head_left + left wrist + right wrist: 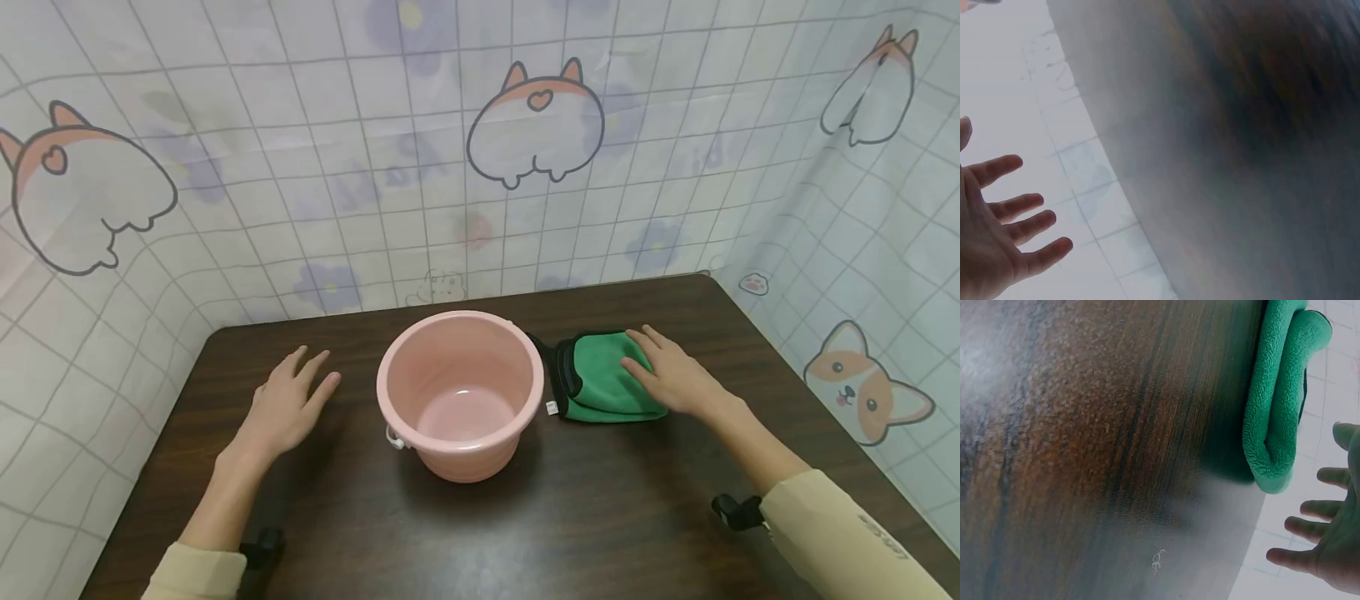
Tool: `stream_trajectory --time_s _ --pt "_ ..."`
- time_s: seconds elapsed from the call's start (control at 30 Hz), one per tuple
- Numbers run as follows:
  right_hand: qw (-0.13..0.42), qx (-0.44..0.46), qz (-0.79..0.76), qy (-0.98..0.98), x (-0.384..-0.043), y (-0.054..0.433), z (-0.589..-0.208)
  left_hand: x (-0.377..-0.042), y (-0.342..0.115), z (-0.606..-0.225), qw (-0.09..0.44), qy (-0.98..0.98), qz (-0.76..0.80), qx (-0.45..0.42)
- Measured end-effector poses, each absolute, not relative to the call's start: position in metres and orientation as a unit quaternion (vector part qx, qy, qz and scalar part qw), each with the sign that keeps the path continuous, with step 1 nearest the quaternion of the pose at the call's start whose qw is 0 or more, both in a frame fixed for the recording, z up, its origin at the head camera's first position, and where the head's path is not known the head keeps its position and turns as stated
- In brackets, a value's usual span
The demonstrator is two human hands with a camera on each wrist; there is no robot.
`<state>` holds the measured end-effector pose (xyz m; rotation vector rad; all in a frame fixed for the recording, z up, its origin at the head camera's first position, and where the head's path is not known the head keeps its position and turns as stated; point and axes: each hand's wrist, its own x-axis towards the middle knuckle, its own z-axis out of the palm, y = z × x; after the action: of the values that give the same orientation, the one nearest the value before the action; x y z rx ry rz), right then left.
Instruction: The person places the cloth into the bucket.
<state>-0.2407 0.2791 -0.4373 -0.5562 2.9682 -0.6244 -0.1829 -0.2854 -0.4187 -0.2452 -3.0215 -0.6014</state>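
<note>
A pink plastic bucket (465,462) stands upright on the dark wooden table, its inside bare and a white handle joint at its left side. To its right lies a folded green fleecy cloth item (611,379) with black trim and a small white tag; its exact kind is unclear. My right hand (675,375) hovers by the right end of this green item, fingers spread and holding nothing. In the right wrist view, a gap shows between the fingers and the folded green fabric (1272,406). My left hand (281,408) is held left of the bucket, fingers extended, with nothing in it.
The brown tabletop (465,533) reaches back to a wall covering (420,208) with a grid and cartoon dog print, which also runs along both sides. Black straps (738,511) sit at the wrists near the beige sleeves (847,533).
</note>
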Motion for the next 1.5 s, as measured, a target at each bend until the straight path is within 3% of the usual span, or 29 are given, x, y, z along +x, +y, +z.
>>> stream_trajectory --time_s 1.1,1.5 --pt "0.045 -0.182 -0.249 0.95 -0.237 0.286 -0.444 -0.164 -0.226 -0.407 0.138 -0.893 -0.409 -0.132" --pt "0.097 -0.154 -0.302 0.936 -0.237 0.285 -0.439 -0.158 -0.212 -0.402 0.123 -0.869 -0.455 -0.147"
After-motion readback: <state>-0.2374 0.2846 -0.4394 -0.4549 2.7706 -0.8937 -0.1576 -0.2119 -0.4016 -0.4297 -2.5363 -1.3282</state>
